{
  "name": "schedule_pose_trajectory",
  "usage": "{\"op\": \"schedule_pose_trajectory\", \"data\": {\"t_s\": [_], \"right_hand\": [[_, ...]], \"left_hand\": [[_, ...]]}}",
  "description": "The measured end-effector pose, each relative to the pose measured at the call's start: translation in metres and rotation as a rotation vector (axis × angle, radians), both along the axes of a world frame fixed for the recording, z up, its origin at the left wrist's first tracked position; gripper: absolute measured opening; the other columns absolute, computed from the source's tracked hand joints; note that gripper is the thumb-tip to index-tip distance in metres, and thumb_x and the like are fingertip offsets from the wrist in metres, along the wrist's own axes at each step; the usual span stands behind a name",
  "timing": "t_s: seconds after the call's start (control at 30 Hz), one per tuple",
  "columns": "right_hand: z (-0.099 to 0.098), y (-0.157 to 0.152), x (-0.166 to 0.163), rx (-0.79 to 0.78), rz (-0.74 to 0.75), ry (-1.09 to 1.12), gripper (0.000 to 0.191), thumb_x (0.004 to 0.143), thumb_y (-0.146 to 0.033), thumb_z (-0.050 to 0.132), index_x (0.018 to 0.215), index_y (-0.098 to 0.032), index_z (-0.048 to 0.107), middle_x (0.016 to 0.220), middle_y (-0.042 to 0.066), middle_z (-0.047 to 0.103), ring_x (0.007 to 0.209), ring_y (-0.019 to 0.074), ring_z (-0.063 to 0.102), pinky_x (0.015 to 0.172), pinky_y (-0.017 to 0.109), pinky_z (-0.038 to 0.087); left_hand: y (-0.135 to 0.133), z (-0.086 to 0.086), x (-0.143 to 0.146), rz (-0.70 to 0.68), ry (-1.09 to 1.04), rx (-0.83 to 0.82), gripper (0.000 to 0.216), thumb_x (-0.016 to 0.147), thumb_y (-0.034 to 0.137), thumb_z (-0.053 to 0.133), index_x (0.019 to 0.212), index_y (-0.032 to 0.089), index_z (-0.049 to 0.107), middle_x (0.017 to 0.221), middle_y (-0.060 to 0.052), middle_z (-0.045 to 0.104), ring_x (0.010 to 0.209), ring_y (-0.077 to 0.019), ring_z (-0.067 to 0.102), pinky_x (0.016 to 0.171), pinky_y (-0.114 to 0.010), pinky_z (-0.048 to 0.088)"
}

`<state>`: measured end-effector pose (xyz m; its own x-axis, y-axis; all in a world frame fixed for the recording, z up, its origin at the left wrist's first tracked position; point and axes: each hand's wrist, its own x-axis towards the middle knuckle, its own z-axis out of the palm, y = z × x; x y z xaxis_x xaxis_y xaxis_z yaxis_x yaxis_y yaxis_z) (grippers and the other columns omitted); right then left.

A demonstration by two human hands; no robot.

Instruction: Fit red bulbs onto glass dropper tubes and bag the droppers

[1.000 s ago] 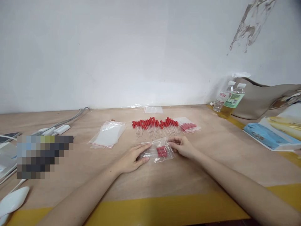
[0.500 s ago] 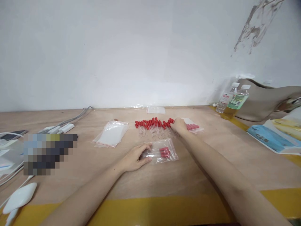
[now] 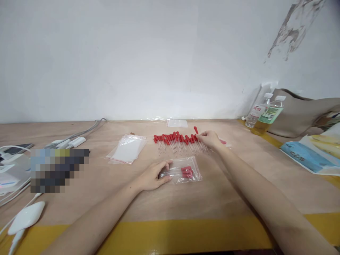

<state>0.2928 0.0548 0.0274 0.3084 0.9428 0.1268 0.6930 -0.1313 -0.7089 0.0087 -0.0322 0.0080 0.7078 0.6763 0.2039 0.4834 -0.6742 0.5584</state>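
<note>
My left hand (image 3: 155,174) rests at the left end of a clear zip bag (image 3: 195,173), thumb and fingers spread apart and touching it. Inside the bag lie several droppers (image 3: 187,172) with red bulbs, their stems pointing toward that hand. Farther back, my right hand (image 3: 209,139) is pinched on one dropper (image 3: 196,130); its red bulb sticks up past the fingertips, and its stem is mostly hidden. Beneath and left of this hand spreads a row of loose droppers (image 3: 174,138), bulbs toward the wall and clear stems toward me.
Flat zip bags (image 3: 126,148) are stacked on the left, and a white packet (image 3: 177,123) lies by the wall. Another bag (image 3: 224,142) is partly behind my right hand. Two bottles (image 3: 268,115), a grey bag (image 3: 297,113) and a blue packet (image 3: 297,152) occupy the right; cables (image 3: 87,127) run left.
My right hand has moved slightly right, and one dropper's red bulb now stands up at its fingertips, above the row. My left hand stays on the bag. The view has shifted slightly.
</note>
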Motion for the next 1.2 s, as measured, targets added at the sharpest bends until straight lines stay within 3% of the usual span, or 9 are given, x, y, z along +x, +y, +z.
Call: {"op": "schedule_pose_trajectory", "data": {"t_s": [0.07,0.17,0.23,0.3,0.43,0.6,0.8,0.97,1.2], "right_hand": [[-0.005,-0.020,0.005,0.115,0.073,0.248,0.031,0.068,-0.038,0.056,0.086,-0.013,0.057,0.059,0.001,0.057,0.045,0.0102,0.050,0.042,0.021,0.037],[-0.018,-0.050,0.004,0.209,0.179,0.543,0.065,0.066,-0.033,0.059,0.121,-0.015,0.031,0.057,-0.006,0.052,0.039,0.0083,0.045,0.037,0.019,0.036],[-0.028,-0.065,-0.001,0.200,0.227,0.662,0.080,0.064,-0.029,0.060,0.129,-0.018,0.015,0.054,-0.009,0.048,0.040,0.0100,0.048,0.037,0.020,0.040],[-0.037,-0.072,-0.008,0.201,0.210,0.733,0.083,0.064,-0.027,0.060,0.130,-0.021,0.010,0.054,-0.010,0.046,0.042,0.0108,0.050,0.039,0.022,0.044],[-0.046,-0.076,-0.021,0.240,0.134,0.855,0.068,0.066,-0.026,0.059,0.121,-0.024,0.019,0.060,-0.009,0.049,0.048,0.0112,0.057,0.051,0.027,0.052],[-0.046,-0.082,-0.031,0.186,0.213,1.037,0.042,0.069,-0.030,0.058,0.102,-0.025,0.031,0.065,-0.008,0.051,0.057,0.0122,0.061,0.061,0.031,0.053],[-0.049,-0.085,-0.024,0.103,0.334,0.830,0.032,0.060,-0.035,0.067,0.081,-0.018,0.050,0.066,-0.003,0.057,0.054,0.0094,0.055,0.053,0.024,0.047],[-0.057,-0.081,-0.020,0.099,0.515,0.562,0.025,0.057,-0.031,0.069,0.075,-0.015,0.062,0.069,0.001,0.063,0.060,0.0122,0.055,0.058,0.026,0.046],[-0.053,-0.083,-0.030,0.067,0.495,0.670,0.037,0.059,-0.030,0.067,0.092,-0.015,0.060,0.079,0.004,0.065,0.070,0.0136,0.060,0.064,0.026,0.047]], "left_hand": [[0.000,0.001,0.001,0.004,-0.001,-0.009,0.019,0.080,0.037,0.049,0.085,0.021,0.042,0.127,-0.008,0.048,0.095,-0.0196,0.055,0.069,-0.029,0.044],[0.000,0.002,0.001,0.009,-0.005,-0.019,0.018,0.080,0.037,0.049,0.083,0.021,0.041,0.127,-0.007,0.048,0.092,-0.0189,0.055,0.065,-0.028,0.044],[0.000,0.002,0.002,0.010,-0.004,-0.015,0.019,0.080,0.037,0.049,0.083,0.021,0.041,0.127,-0.007,0.047,0.092,-0.0189,0.055,0.064,-0.027,0.044],[0.000,0.001,0.001,0.013,0.003,-0.014,0.019,0.080,0.037,0.049,0.083,0.020,0.041,0.127,-0.007,0.047,0.091,-0.0190,0.056,0.064,-0.028,0.044],[0.000,-0.001,0.001,0.018,0.013,-0.001,0.021,0.081,0.039,0.048,0.089,0.021,0.044,0.128,-0.007,0.046,0.098,-0.0209,0.054,0.074,-0.032,0.046],[0.001,-0.003,0.000,0.013,0.020,0.034,0.044,0.081,0.040,0.048,0.121,0.022,0.039,0.126,-0.008,0.047,0.113,-0.0225,0.046,0.093,-0.038,0.038],[0.003,-0.004,0.000,0.014,0.052,0.032,0.051,0.082,0.039,0.048,0.128,0.024,0.034,0.128,-0.006,0.046,0.113,-0.0214,0.045,0.093,-0.037,0.038],[0.004,-0.004,0.001,0.001,0.039,0.052,0.051,0.082,0.038,0.049,0.128,0.023,0.034,0.129,-0.006,0.044,0.114,-0.0216,0.044,0.096,-0.038,0.036],[0.003,-0.003,0.002,0.001,0.050,0.061,0.050,0.082,0.040,0.048,0.128,0.023,0.035,0.127,-0.007,0.047,0.111,-0.0220,0.047,0.092,-0.038,0.040]]}}
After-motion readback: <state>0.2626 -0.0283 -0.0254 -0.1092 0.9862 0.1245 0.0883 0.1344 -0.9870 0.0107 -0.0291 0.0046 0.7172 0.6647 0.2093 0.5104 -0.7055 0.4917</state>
